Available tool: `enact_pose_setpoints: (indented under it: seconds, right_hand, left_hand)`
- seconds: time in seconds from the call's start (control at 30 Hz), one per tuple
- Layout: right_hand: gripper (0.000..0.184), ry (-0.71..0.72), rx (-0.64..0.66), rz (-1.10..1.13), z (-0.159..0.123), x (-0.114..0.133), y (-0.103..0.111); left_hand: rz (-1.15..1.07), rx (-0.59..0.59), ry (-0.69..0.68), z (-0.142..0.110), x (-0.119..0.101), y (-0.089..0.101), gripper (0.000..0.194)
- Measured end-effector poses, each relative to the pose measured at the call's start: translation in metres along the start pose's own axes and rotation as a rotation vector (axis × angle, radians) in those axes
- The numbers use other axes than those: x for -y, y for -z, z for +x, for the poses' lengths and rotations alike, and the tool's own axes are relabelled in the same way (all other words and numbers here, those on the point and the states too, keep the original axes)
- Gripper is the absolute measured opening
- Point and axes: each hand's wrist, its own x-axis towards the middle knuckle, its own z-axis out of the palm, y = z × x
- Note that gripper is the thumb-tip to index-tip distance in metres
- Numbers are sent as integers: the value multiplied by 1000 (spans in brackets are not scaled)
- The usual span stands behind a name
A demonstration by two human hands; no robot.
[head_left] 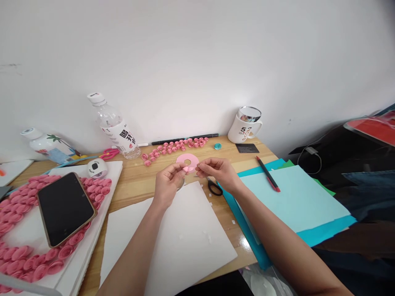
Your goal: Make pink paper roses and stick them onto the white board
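"What's on the brown wooden desk?"
"A large white rectangular sheet; above its far edge, the bare left hand and right hand, near a flat pink paper ring."
"Fingers?"
"The left's pinch a small pink paper piece; the right's are closed together, on what I can't tell."

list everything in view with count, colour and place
Desk: one, wooden, centre
Bottles: two, clear and white, back left
Loose flowers: many, pink, plus teal one, desk back
Slim pens: apparently two, black, behind flowers
Paper ring: one, pink, centre
Mug: one, white, back right
Card: one, black, before mug
Papers: several, blue and green, right
Thick pen: one, black-red, on papers
Black scissors: one, centre right
Sheet: one, white, front
Flowered board: one, pink-white, left
Phone: one, black, on board
Round gadget: one, white, behind phone
Left hand: one, bare, centre
Right hand: one, bare, centre
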Motion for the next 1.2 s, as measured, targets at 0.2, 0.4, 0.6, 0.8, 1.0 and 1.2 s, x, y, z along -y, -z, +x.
enact_pose_setpoints:
  seconds: [0.2,0.4,0.6,0.8,1.0,1.2]
  right_hand:
    - [30,103,111,-178,-2,2,-1]
    - [16,364,-69,-398,-3,-6,-7]
    - [11,707,-129,-659,-5,-9,-9]
    - [15,786,-109,-757,-4,-14,-9]
    - [15,799,-118,-790,-3,-16,-10]
    - [16,813,-163,-768,-5,-16,-11]
  left_hand:
    - [-64,-22,3,1,-1,2,22]
    - [-165,15,80,0,-2,0,26]
    - [-193,96,152,-1,-1,-1,26]
    - [-186,128,171,-2,-1,-1,25]
    - [-179,138,172,-1,1,-1,26]
    - [-176,148,170,-1,2,-3,24]
